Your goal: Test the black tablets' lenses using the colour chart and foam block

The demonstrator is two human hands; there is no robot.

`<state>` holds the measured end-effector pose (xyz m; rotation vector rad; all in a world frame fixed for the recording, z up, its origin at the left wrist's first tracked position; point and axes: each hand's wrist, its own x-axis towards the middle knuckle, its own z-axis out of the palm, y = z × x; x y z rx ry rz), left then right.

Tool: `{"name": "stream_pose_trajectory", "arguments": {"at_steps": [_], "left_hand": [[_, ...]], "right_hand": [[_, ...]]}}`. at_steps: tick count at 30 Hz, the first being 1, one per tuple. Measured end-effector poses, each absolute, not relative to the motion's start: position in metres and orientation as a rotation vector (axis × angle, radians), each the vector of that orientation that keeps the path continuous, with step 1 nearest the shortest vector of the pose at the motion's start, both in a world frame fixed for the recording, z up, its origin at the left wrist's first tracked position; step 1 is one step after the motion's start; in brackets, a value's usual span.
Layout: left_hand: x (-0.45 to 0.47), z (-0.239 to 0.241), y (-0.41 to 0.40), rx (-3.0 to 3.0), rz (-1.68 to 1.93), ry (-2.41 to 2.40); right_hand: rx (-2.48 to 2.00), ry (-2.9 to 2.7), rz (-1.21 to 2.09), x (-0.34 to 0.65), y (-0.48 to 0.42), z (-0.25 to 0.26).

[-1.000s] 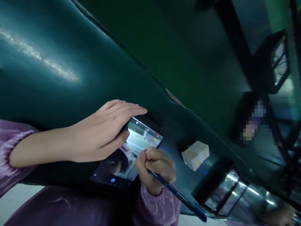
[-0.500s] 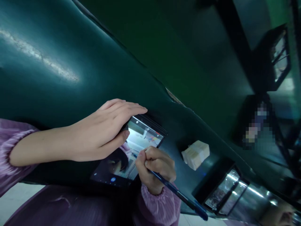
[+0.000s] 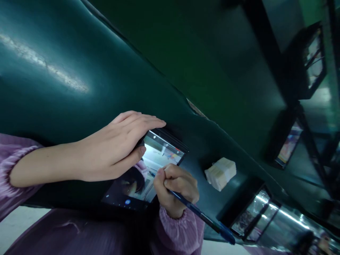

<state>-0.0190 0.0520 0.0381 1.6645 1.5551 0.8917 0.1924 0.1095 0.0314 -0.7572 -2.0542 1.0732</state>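
Dark green bench point(image 3: 79, 53), phone point(image 3: 145, 173) lying flat at lower centre. My left hand point(image 3: 117, 148) rests open on its top edge, and my right hand point(image 3: 175, 189) has a closed grip on the blue pen point(image 3: 202, 217), tip at the screen. I'd press lightly and keep that phone pinned.

Both hands bare, no gloves, rings or watch. Left hand point(image 3: 117, 148) comes out of a mauve-purple sleeve point(image 3: 7, 177), fabric finely ribbed, w/ gathered elastic cuff pushed well up the forearm, so forearm is uncovered. Right hand point(image 3: 175, 187) has the same purple ribbed sleeve point(image 3: 180, 230), cuff gathered and puffy right at the wrist. Nails short, unpainted as far as visible. More of the same purple garment along bottom edge of view, smoother there, w/ a faint pale mark on it.
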Motion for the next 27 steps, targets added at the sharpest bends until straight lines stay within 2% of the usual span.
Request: {"name": "stream_pose_trajectory", "arguments": {"at_steps": [19,23,25,27], "left_hand": [[-0.02,0.036,0.053,1.663,0.887,1.561],[-0.022,0.037,0.05,1.664,0.806,1.549],[-0.024,0.03,0.041,1.632,0.793,1.56],[-0.029,0.011,0.034,1.673,0.798,1.532]], "right_hand": [[-0.757,-2.089,1.014,0.19,0.108,0.03],[-0.769,-1.957,1.034,0.197,0.109,0.031],[-0.802,-1.928,0.925,0.214,0.115,0.034],[-0.887,-2.035,0.652,0.245,0.127,0.039]]}}
